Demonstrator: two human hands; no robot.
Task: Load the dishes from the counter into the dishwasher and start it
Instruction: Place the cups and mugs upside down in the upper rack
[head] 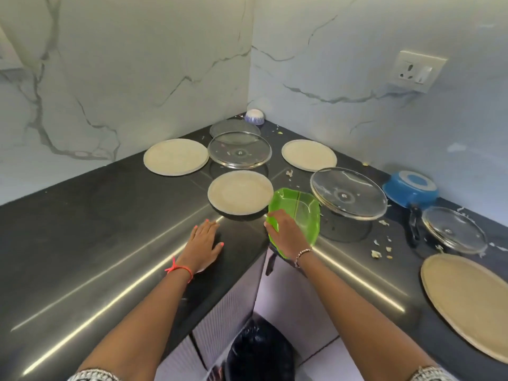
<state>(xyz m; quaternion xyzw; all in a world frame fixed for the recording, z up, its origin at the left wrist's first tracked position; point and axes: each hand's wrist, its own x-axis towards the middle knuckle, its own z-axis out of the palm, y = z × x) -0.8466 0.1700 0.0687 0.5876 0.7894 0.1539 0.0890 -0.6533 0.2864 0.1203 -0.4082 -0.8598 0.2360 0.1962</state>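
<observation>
Our right hand (286, 235) fingers pinch the translucent green plastic tray (298, 213) at the black worktop (82, 243) corner, likely lifting; left hand (203, 243) fingers pressed together, flat beside tray, bracing.

Green tray (299, 213), blue pan (411, 189), cream plates (240, 192), blk counter (82, 229)

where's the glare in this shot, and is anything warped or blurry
head view: glare streaks run along the counter front edge; head view: wide-angle lens bows the counter and walls; head view: the far bowl looks soft, the right hand gripping the tray reads clearer
</observation>
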